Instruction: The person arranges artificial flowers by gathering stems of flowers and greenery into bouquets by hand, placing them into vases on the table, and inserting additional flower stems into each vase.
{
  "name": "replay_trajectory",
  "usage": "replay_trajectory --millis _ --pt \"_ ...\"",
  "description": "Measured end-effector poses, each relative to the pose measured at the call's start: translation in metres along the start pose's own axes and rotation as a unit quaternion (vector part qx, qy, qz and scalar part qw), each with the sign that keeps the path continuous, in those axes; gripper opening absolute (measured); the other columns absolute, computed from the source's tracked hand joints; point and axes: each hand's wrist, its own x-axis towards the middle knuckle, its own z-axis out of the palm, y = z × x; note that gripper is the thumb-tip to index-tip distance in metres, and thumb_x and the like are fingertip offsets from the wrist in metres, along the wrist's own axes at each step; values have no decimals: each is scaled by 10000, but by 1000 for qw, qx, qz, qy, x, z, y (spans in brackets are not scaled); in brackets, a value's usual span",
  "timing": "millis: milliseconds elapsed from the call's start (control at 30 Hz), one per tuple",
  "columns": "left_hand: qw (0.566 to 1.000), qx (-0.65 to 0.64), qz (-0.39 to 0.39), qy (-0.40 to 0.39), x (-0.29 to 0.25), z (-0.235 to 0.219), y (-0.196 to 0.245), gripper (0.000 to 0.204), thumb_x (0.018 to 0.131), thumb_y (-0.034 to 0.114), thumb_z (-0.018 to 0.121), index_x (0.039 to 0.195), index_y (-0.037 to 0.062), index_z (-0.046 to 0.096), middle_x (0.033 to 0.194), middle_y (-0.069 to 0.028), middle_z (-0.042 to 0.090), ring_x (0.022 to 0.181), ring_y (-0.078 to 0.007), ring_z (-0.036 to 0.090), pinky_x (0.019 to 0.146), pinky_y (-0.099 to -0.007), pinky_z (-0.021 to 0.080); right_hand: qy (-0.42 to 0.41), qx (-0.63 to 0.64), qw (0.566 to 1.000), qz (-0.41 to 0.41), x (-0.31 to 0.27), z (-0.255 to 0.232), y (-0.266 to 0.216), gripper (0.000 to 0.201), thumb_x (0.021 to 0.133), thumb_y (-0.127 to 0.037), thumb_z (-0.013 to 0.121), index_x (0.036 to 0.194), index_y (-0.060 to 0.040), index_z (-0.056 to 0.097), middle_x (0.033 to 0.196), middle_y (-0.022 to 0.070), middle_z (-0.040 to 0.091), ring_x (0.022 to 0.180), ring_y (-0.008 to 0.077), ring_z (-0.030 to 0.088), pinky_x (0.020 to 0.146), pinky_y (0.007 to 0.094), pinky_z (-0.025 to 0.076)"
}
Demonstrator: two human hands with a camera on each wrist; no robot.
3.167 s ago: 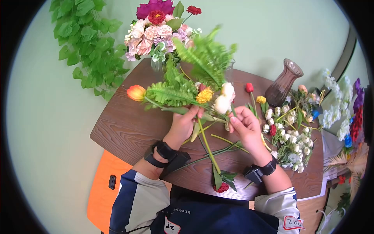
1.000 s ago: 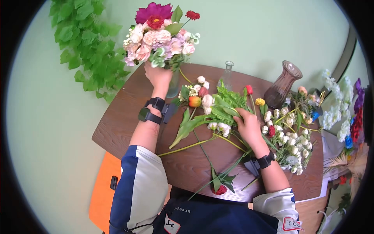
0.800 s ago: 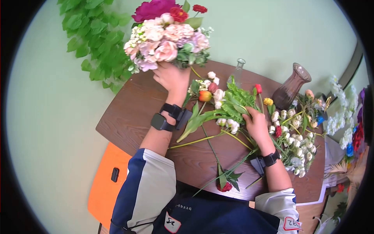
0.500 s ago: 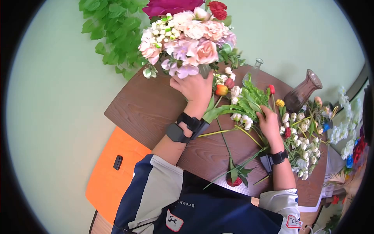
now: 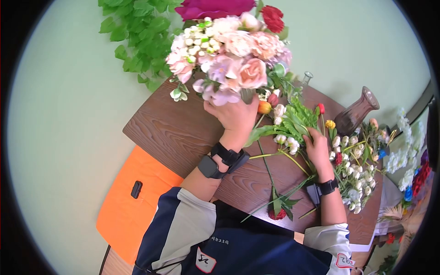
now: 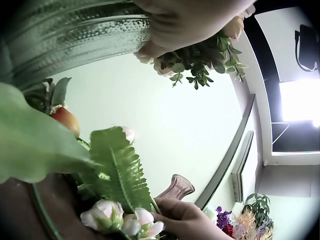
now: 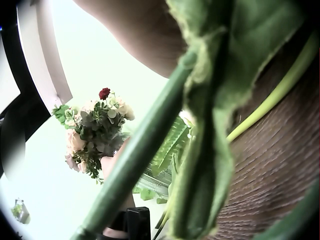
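In the head view my left hand [image 5: 236, 120] grips a vase below a full bouquet [image 5: 233, 59] of pink, lilac and cream blooms. The head view hides most of that vase; the left wrist view shows its clear ribbed glass [image 6: 80, 40], with the fingers round it close under the flowers. My right hand [image 5: 317, 149] pinches the stems of a loose bunch, with a green fern [image 5: 298, 118], an orange tulip [image 5: 264, 107] and white flowers [image 5: 279, 112]. A thick green stem [image 7: 145, 140] crosses close to the right wrist camera.
A purple-brown glass vase [image 5: 358, 112] stands at the back right, and a clear bottle [image 5: 307, 78] at the back edge. White buds [image 5: 355, 169] lie on the right. A red flower [image 5: 277, 214] lies at the front edge. An orange chair [image 5: 133, 201] is at the left.
My left hand let go of the loose bunch, took hold of the bouquet's vase and brought it nearer and rightward. The right hand keeps the bunch, now lower over the table.
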Motion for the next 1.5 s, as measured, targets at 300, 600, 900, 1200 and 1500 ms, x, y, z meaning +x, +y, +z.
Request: replay_trajectory --millis 300,600,900,1200,1500 --pt "888 -425 41 -169 38 52 -107 712 595 30 805 1193 -1 421 1164 -101 510 975 -204 571 775 -325 521 3 7 1000 -6 -1 1 1 242 778 -54 614 1008 17 586 940 225 605 851 406 576 727 418 466" --pt "787 -539 -3 -299 28 15 -179 485 692 49 747 1118 -28 528 1015 -90 592 938 -182 578 731 -306 518 7 25 1000 10 1 -2 -6 236 778 -55 612 1001 13 577 911 228 605 839 404 578 717 419 466" --pt "791 -509 -3 -340 54 22 -178 475 690 58 747 1105 -27 534 1003 -92 598 921 -183 580 726 -308 515 13 23 1000 -2 1 0 -2 212 785 -62 606 983 9 578 898 227 604 832 408 574 706 423 465" --pt "796 -478 -1 -372 49 10 -168 464 687 67 747 1092 -26 541 990 -93 603 905 -184 581 722 -309 511 19 23 1000 -5 0 1 -2 201 804 -85 599 980 12 581 901 228 605 824 409 576 700 425 465" --pt "807 -450 5 -381 24 -21 -156 454 684 77 747 1079 -25 548 978 -95 608 889 -185 583 717 -310 507 74 64 995 23 3 3 -2 140 867 -96 543 959 5 574 838 221 604 783 392 586 682 407 462"
